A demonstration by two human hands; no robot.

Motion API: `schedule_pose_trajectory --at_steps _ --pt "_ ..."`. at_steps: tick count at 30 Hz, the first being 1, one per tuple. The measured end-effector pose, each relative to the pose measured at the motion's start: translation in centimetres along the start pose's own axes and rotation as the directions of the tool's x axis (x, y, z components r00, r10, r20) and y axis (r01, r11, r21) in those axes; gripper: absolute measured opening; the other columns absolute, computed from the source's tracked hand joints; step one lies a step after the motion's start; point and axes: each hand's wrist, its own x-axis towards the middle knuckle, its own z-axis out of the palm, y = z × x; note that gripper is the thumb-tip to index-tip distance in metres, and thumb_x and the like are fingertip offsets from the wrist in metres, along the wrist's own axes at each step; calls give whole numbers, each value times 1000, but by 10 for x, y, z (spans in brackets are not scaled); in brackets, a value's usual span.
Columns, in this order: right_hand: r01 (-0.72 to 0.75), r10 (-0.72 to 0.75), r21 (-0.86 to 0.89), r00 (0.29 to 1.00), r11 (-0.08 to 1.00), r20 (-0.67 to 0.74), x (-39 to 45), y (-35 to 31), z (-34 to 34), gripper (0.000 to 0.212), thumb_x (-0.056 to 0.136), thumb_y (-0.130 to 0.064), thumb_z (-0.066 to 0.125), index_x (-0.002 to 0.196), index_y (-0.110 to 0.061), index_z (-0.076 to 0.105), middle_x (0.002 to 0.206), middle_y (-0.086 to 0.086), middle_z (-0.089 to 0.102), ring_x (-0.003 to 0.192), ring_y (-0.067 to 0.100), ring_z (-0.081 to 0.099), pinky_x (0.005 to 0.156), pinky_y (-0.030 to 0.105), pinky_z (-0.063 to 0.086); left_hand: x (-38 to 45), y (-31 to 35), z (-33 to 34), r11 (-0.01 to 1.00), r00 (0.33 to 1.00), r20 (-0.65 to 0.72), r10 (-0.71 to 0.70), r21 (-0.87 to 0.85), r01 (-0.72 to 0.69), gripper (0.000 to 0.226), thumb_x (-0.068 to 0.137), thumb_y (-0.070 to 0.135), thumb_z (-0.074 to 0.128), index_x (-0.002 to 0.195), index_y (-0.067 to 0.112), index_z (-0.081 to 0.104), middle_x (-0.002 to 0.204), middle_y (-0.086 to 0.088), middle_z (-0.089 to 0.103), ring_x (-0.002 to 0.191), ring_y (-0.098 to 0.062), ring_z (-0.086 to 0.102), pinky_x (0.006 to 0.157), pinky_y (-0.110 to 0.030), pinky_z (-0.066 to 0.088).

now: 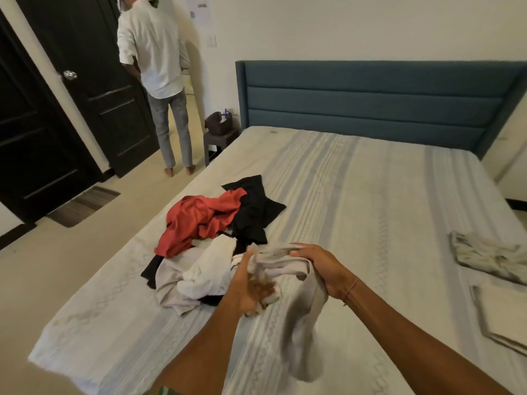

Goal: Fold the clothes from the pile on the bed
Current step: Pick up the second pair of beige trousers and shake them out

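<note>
Currently a limp pale-grey cloth garment [302, 297] is gripped by right hand [322, 269], pinched by left hand [253, 286]; light, floppy, best held at hem corners

pile [216, 240] left on bed [356, 201], folded clothes [490, 260] right

I can read no text here; the paper sheet [201, 10] on the wall bears print too small to make out.

Head view, looking down across bed [370, 195].
</note>
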Motion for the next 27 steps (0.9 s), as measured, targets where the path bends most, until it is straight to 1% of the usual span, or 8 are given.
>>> schedule_pose_trajectory --at_steps 3,5,7,9,13,16,20,27 --pt "-44 102 -269 973 962 205 -26 -6 -17 25 90 -15 64 111 -7 74 98 8 74 87 16 68 74 23 53 17 8 14 999 971 -237 40 11 -38 44 107 30 46 141 3 53 127 -13 60 102 -22 58 83 -32 48" --pt "-80 275 -508 906 857 321 -40 -4 -31 32 90 -17 66 119 -5 72 106 8 72 95 15 66 86 24 52 20 5 16 997 970 -235 58 53 -47 29 107 13 41 121 7 65 92 -11 70 73 -16 61 65 -26 45" --pt "-57 410 -665 825 745 389 -51 1 -51 33 95 -17 64 126 -8 69 118 5 71 108 14 64 101 30 50 27 5 29 984 928 -336 158 137 -118 31 102 5 36 82 8 60 48 -3 51 36 -11 41 40 -22 34" --pt "-91 465 -724 820 683 335 -63 2 -70 32 96 -32 66 124 -18 71 125 0 70 113 12 62 106 36 47 24 8 54 980 936 -307 171 152 -129 27 96 2 34 75 9 50 45 0 40 31 -9 30 32 -20 25" --pt "-167 144 -616 986 770 -87 -75 6 -96 51 81 -61 70 115 -23 71 123 -3 69 116 18 63 102 41 53 -9 32 101 940 951 -43 307 168 -296 24 95 7 38 75 10 51 58 0 45 36 -8 31 32 -20 25" --pt "-104 -149 -673 940 732 -307 -74 3 -99 85 73 -53 84 142 -24 43 144 2 52 125 18 54 104 34 47 -40 57 141 886 926 114 359 269 -377 22 80 20 46 59 14 49 46 2 38 35 -10 31 36 -19 23" --pt "43 -365 -677 866 735 -342 -66 -4 -91 138 54 -51 96 157 -36 6 161 3 31 142 23 40 113 40 40 -84 82 184 852 925 144 351 361 -380 23 55 34 64 58 13 54 54 -4 48 44 -18 43 45 -22 32" --pt "361 -553 -460 730 811 -402 -79 -47 -72 102 76 -39 86 153 -28 20 139 -7 50 117 12 58 96 29 51 -137 108 223 852 890 281 359 291 -435 36 53 18 72 33 20 42 35 6 42 32 -8 43 41 -14 40"
